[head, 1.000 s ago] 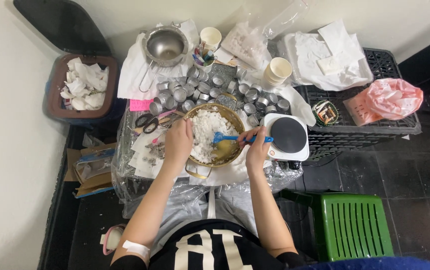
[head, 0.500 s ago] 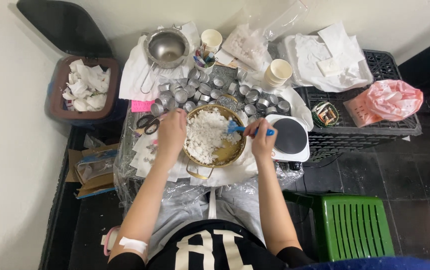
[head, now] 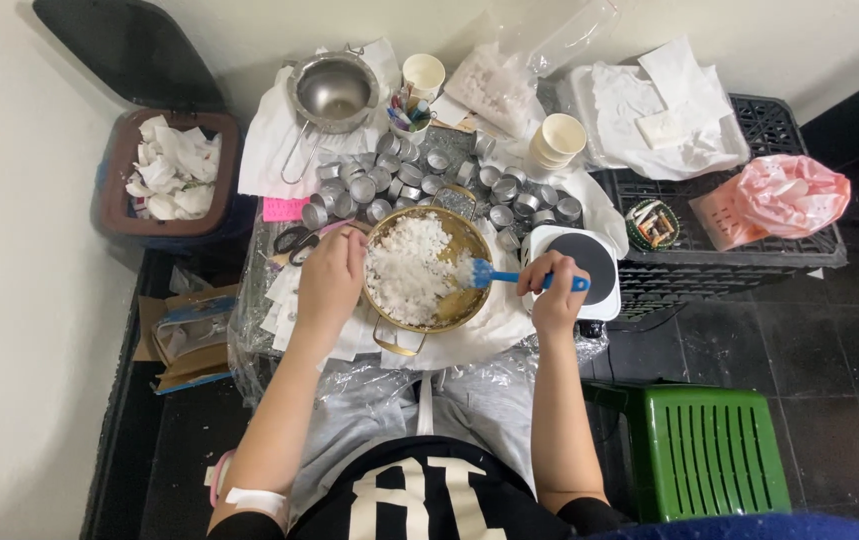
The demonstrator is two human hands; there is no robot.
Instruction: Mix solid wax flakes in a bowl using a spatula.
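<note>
Cluttered table [head: 509,330]: spatula [head: 509,276] tip buried in flakes [head: 409,270], hidden.

Gold metal pot [head: 449,305]: round, two loop handles, upright at the worktop's middle, heaped with white flakes [head: 404,270].
Blue spatula [head: 509,276]: lying level, blade inside the pot's right rim, handle pointing right.

flakes [head: 407,268] in pot [head: 454,308], hotplate [head: 579,262] perhaps touching
</note>
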